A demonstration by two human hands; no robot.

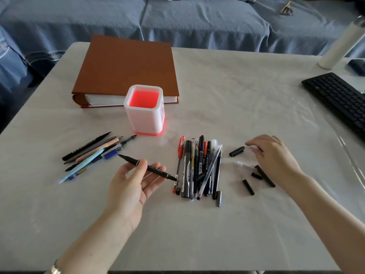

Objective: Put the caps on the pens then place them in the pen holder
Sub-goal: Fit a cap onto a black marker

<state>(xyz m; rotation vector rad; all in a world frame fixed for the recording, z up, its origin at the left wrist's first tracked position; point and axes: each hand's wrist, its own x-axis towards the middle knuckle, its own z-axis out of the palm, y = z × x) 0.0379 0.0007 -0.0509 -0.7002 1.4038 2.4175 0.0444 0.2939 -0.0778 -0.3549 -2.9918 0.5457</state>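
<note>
My left hand (132,182) pinches a thin black double-tipped pen (156,170) between thumb and fingers, palm up, both tips bare. My right hand (274,155) hovers palm down over loose black caps (237,151) (248,187) (264,176) and a clear cap (244,165), fingers relaxed, holding nothing. A pile of capped pens (199,169) lies between my hands. Several uncapped pens (94,153) lie to the left. The white pen holder (145,115) with a red glowing inside stands behind, with no pens in it.
A brown binder (126,68) lies behind the holder. A black keyboard (339,97) sits at the right edge, and a white cylinder (339,44) stands at the far right. A blue-covered sofa runs along the table's far side.
</note>
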